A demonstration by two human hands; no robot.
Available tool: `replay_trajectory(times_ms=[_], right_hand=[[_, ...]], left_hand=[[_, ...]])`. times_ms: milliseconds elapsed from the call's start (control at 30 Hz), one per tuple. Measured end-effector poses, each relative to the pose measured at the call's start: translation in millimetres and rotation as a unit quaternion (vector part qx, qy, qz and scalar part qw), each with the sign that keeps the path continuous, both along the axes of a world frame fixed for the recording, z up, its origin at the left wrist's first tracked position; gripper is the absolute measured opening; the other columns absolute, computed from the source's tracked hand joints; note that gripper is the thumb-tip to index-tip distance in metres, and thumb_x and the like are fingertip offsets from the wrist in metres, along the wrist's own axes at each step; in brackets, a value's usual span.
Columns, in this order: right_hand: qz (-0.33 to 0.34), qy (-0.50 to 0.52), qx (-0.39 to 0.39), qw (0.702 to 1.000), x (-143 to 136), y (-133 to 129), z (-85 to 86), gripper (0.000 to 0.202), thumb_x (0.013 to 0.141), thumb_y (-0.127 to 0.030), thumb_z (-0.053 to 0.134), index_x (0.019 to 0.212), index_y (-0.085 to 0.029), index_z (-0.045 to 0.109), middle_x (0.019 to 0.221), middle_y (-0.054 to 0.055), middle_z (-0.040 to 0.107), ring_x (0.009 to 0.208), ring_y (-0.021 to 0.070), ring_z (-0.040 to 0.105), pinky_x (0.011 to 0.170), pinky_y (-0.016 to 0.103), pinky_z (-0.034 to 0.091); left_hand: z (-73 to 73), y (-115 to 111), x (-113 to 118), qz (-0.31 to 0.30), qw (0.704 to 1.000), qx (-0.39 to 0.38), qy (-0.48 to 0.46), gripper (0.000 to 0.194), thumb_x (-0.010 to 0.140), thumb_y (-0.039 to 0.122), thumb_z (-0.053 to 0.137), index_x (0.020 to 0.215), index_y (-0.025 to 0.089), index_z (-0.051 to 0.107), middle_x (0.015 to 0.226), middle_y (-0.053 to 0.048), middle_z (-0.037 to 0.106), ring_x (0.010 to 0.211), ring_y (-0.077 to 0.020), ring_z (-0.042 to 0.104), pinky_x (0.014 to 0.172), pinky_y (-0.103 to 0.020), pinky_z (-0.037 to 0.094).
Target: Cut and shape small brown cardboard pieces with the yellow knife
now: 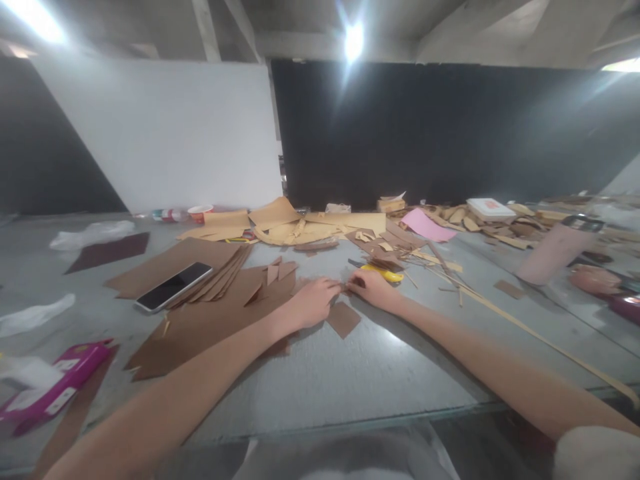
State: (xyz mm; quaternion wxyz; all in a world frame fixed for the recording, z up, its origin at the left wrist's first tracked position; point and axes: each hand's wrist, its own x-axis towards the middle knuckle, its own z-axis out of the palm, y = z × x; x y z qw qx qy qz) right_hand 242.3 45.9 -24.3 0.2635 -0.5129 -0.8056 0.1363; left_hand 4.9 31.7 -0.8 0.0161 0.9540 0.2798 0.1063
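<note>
As left hand (314, 301) and right hand (374, 289) half-curl, grip unclear, brown square (345, 321), room before table edge (350, 423)

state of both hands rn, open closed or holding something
Left hand: fingers bent, near the small brown piece; whether it holds anything cannot be told.
Right hand: fingers curled, close to the left's; any hold cannot be told.

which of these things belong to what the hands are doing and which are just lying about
Probably part of it: small brown square by the left hand, brown sheets, yellow tool

Probably just lying about: phone, pink bottle, cup, purple object
</note>
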Motion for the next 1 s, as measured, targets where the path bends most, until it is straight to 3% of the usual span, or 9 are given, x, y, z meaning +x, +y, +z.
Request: replay_trajectory(times_ms=[400,533,767,1000], right_hand=[[-0.025,0.024,-0.001,0.999,-4,4,-8.4,0.012,0.091,-0.022,0.073,0.086,-0.019,0.063,0.076,0.000,0.067,0.069,0.0157,0.059,0.066,0.027,0.040],[-0.018,0.029,0.024,0.999,-3,5,-13.9,0.013,0.091,-0.020,0.071,0.083,-0.020,0.061,0.074,-0.001,0.065,0.067,0.0149,0.057,0.064,0.026,0.038],[-0.022,0.025,0.024,0.999,-4,8,-13.7,0.013,0.092,-0.019,0.070,0.084,-0.020,0.060,0.075,0.002,0.068,0.068,0.0158,0.058,0.064,0.028,0.039],[-0.043,0.015,0.001,0.999,-5,9,-12.8,0.017,0.093,-0.022,0.071,0.082,-0.020,0.059,0.076,0.001,0.069,0.068,0.0156,0.061,0.064,0.026,0.039]], left_hand=[[-2.7,-1,0,0.010,1.000,-0.014,-0.023,0.048,0.081,-0.003,0.046,0.123,0.016,0.063,0.134,-0.015,0.067,0.132,-0.0285,0.059,0.113,-0.043,0.048],[-3.2,-2,1,0.034,0.999,-0.025,-0.032,0.048,0.084,-0.001,0.046,0.127,0.015,0.060,0.137,-0.017,0.065,0.131,-0.0287,0.060,0.110,-0.042,0.050],[-7.4,4,-1,-0.005,1.000,-0.017,-0.014,0.056,0.078,-0.003,0.047,0.128,0.015,0.065,0.144,-0.015,0.064,0.141,-0.0276,0.055,0.119,-0.044,0.044],[-5.8,1,-2,0.024,0.998,-0.048,-0.039,0.060,0.079,-0.001,0.046,0.134,0.016,0.061,0.145,-0.014,0.064,0.139,-0.0285,0.058,0.117,-0.046,0.047]])
